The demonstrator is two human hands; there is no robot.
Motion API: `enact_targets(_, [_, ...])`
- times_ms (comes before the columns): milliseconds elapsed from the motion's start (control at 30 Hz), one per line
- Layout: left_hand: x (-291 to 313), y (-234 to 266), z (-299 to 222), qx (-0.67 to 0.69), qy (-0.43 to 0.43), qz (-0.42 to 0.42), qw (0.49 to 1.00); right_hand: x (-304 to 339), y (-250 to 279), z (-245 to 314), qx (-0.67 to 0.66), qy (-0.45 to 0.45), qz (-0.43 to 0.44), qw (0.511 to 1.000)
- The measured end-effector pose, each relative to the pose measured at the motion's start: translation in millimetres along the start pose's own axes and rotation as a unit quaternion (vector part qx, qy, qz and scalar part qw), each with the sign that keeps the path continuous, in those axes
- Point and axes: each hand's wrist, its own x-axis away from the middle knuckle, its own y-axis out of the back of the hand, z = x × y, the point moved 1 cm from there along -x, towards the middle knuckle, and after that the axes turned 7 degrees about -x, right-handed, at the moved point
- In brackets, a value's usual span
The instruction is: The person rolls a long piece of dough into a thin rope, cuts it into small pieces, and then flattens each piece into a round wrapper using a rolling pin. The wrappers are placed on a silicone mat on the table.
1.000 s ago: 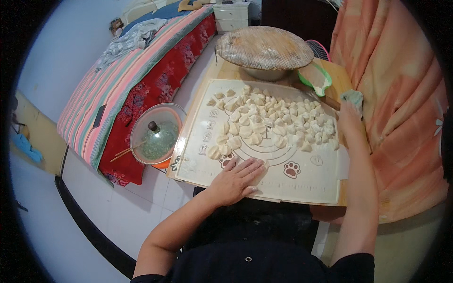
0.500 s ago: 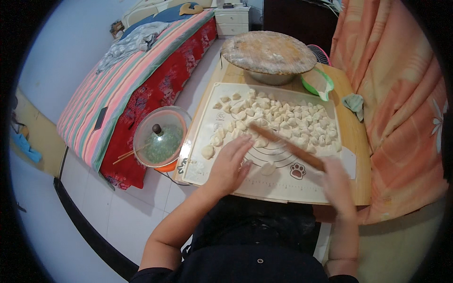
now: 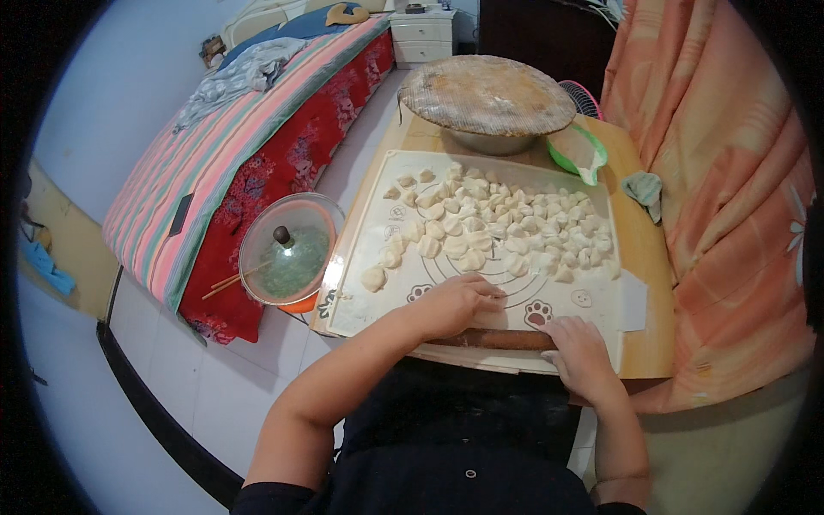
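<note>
Your right hand (image 3: 580, 348) grips the rolling pin (image 3: 506, 341) by its right end, near the mat's (image 3: 365, 312) front edge; your left hand (image 3: 463, 305) curls beside it, its grasp hidden, dough pieces (image 3: 524, 221) clustered beyond.

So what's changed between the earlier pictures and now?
The rolling pin, raised in the right hand half a second ago, has come down toward the person, onto the mat's near side. The left hand, flat on the mat at first, is now by the pin's left end. The green scoop stayed put.
</note>
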Motion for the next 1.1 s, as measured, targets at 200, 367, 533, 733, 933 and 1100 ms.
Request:
enact_targets(200, [9.5, 17.4, -4.1, 0.014, 0.185, 0.127, 0.974, 24.6, 2.9, -0.6, -0.005, -0.045, -0.009, 0.999])
enact_targets(367, [25.7, 21.9, -12.3, 0.028, 0.153, 0.065, 0.986, 25.8, 0.2, 7.7, -0.016, -0.011, -0.002, 1.0])
enact_targets(533, [13.3, 22.9, -17.4, 0.065, 0.17, 0.149, 0.972, 20.5, -2.9, 10.6, -0.031, -0.02, -0.006, 0.999])
enact_targets(733, [26.0, 36.8, -30.1, 0.041, 0.234, 0.019, 0.971, -2.4, -6.5, 17.1, -0.029, -0.023, -0.039, 0.999])
enact_targets(933, [40.3, 15.9, -5.6, -0.237, 0.274, -0.015, 0.932, -53.5, -24.3, 2.2, 0.066, -0.099, -0.039, 0.992])
enact_targets(1100, [71.1, 14.0, -42.5, -0.246, 0.255, 0.01, 0.935, -16.1, -31.7, 21.1, 0.075, -0.126, 0.07, 0.987])
